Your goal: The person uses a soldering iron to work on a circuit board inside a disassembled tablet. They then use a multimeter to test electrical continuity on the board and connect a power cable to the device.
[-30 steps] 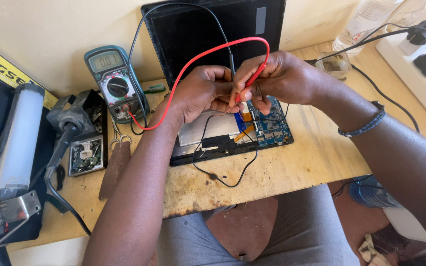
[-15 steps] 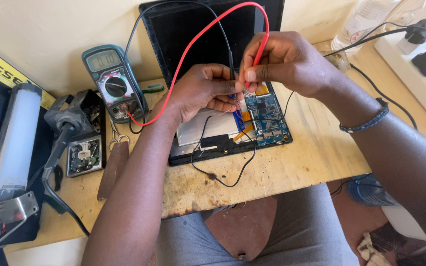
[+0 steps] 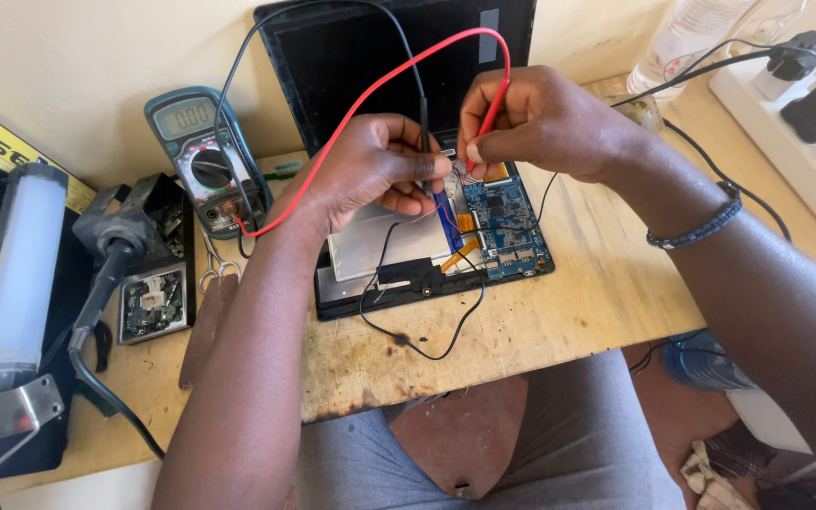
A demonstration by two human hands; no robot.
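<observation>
Probes from the multimeter meet over an opened tablet (image 3: 427, 260) that lies flat on the wooden bench (image 3: 569, 321), its near edge set back a little from the bench's worn front edge, with a thin black wire (image 3: 427, 345) looping across the bare strip between them. Inside the tablet a silvery battery (image 3: 380, 247) fills the left part and a blue circuit board (image 3: 507, 222) the right. The left hand (image 3: 375, 175) has its fingers (image 3: 417, 179) clamped on the black probe (image 3: 423, 123), held upright with its tip near the board's upper left corner; the right hand (image 3: 540, 123) pinches the red probe (image 3: 488, 123) just beside it, tip down at the same spot (the exact contact points are hidden by fingertips). To the right of the tablet the bench top is open wood up to the far right, where a white power strip (image 3: 805, 142) carries black plugs. To the left, a small opened device (image 3: 151, 302) and a soldering iron stand (image 3: 134, 222) crowd the tablet's left side. Farther back, the green multimeter (image 3: 202, 161) leans against the wall, its red lead (image 3: 370, 90) arching over the left hand, and a dark screen panel (image 3: 380, 47) stands propped behind the hands.
</observation>
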